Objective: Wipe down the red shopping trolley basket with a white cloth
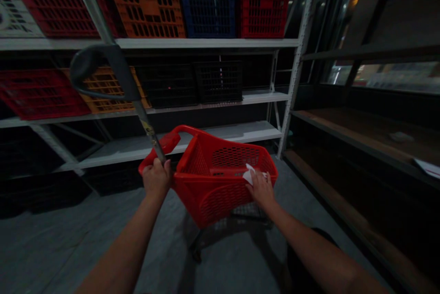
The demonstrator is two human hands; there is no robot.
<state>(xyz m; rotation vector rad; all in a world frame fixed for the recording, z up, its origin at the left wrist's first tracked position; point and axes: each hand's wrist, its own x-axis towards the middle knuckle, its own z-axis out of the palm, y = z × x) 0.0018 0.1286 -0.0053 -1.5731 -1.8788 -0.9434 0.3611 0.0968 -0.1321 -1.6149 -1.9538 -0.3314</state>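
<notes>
A red plastic shopping basket on wheels (220,179) stands on the grey floor in front of me. My left hand (157,177) is closed round the metal shaft of its pull handle (103,72), whose dark curved grip rises up to the left. My right hand (260,187) rests on the basket's right rim and pinches a small white crumpled paper or cloth (248,175). The basket's inside looks bare apart from that white piece.
White metal shelving (206,43) ahead carries red, orange, blue and black plastic crates (146,5). Dark wooden shelves (364,133) run along the right, with a paper (428,166) near their edge. An upright post (295,69) stands between the two racks.
</notes>
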